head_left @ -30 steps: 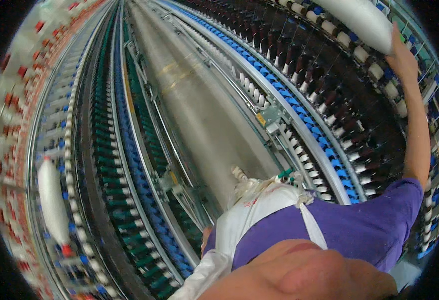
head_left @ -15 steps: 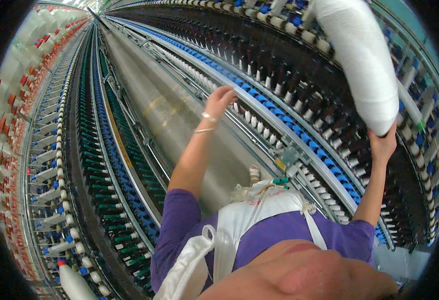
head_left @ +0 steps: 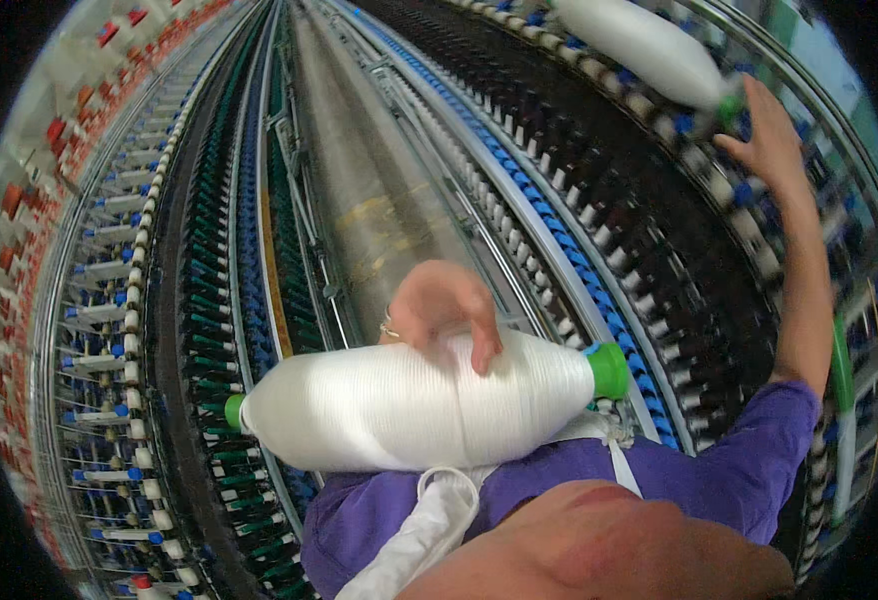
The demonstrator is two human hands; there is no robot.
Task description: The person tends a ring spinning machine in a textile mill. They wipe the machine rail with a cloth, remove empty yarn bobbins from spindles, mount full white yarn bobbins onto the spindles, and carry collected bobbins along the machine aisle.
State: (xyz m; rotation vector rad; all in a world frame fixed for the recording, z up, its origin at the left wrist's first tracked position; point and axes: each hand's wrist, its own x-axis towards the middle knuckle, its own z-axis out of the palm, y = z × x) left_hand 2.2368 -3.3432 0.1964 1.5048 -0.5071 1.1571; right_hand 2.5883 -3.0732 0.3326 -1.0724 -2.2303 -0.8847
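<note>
A large white roving bobbin (head_left: 359, 410) with green ends lies crosswise in front of my chest. Curled over its upper side are the fingers of my left hand (head_left: 444, 310), which hold it against me; the forearm is hidden behind the bobbin. My right hand (head_left: 767, 140) is raised to the upper right, thumb and fingers apart, close to the green end of a second white bobbin (head_left: 644, 50). That bobbin sits slanted at the top of the right-hand machine frame. Whether my fingertips touch its green end I cannot tell.
Long spinning frames flank a narrow aisle floor (head_left: 344, 165). The right one carries a rail with blue parts (head_left: 569, 235) and rows of dark spindles. On the left are green spindles (head_left: 209, 290) and racks of white-and-red bobbins (head_left: 14, 195). A green-and-white tube (head_left: 841, 400) stands at the right.
The large bobbin that my right hand held at the upper right appears to be across my chest under my left hand. My right hand has moved up beside another bobbin. The view has shifted.
</note>
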